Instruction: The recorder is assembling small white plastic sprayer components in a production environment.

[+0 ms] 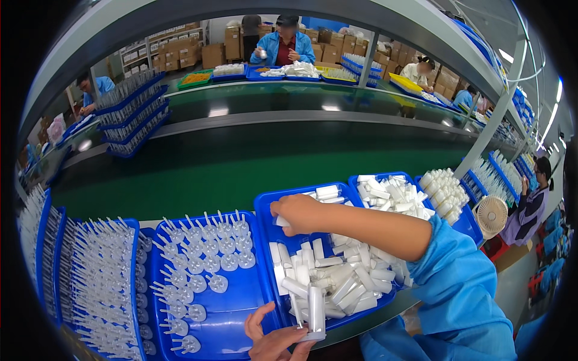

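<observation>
My left hand [280, 341], at the bottom edge, has thumb and fingers pinched round the base of a white cylindrical bottle with a clear outer wall [316, 310]; it stands nearly upright. My right hand [301, 213] reaches across the blue tray of white cylinders [265, 207] to its far left part. Its fingers curl downward beside a white piece [282, 221], mostly hidden under them. Loose white cylinders [355, 283] lie heaped in that tray. To the left, a second blue tray [238, 307] holds rows of clear round-bottomed pieces with thin stems [212, 263].
Stacked blue trays of stemmed clear pieces [102, 283] stand at far left. Another tray of white cylinders [388, 195], a tray of rounded bottles [445, 189] and a small fan [490, 215] are right. Beyond the green belt [241, 153], a co-worker [286, 48] handles parts.
</observation>
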Demonstrator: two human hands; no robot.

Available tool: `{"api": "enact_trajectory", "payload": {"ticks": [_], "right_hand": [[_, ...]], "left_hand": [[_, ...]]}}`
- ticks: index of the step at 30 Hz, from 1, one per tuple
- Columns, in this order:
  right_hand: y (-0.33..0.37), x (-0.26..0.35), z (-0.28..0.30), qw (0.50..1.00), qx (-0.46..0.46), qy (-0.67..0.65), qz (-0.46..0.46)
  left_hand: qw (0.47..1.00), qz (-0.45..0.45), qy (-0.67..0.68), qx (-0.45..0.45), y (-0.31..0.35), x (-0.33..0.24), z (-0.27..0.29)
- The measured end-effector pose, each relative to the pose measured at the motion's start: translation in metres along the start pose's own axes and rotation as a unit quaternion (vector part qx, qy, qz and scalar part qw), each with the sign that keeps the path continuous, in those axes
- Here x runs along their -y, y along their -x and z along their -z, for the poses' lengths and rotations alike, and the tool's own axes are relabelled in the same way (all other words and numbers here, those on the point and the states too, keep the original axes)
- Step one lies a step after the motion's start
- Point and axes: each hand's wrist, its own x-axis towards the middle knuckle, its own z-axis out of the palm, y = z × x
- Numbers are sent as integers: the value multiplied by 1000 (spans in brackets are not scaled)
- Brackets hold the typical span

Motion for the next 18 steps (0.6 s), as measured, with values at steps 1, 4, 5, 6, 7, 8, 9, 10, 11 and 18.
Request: {"api": "enact_trajectory", "payload": {"ticks": [1,4,5,6,7,8,9,10,11,18], "right_hand": [[7,11,11,996,13,-85,-28],[35,33,28,944,-2,-322,-64],[45,38,27,903,11,-420,-87],[55,54,37,850,27,-515,-108],[64,65,44,787,39,-602,-130],[70,69,44,769,52,-625,-119],[76,73,43,751,62,-648,-110],[81,75,44,731,73,-671,-100],[84,76,46,717,80,-684,-111],[105,72,42,743,66,-658,-99]], "left_hand": [[1000,5,7,0,1,1,0],[999,-11,33,-11,-1,1,-7],[999,-10,34,-10,-2,2,-9],[999,-5,34,-10,-2,2,-10],[999,-3,35,-8,-2,2,-11],[999,-5,31,-8,-2,2,-12],[1000,-8,29,-5,-2,2,-13],[1000,-11,27,-2,-2,2,-14],[999,-18,32,2,-2,3,-15],[999,-42,32,13,-2,3,-19]]}}
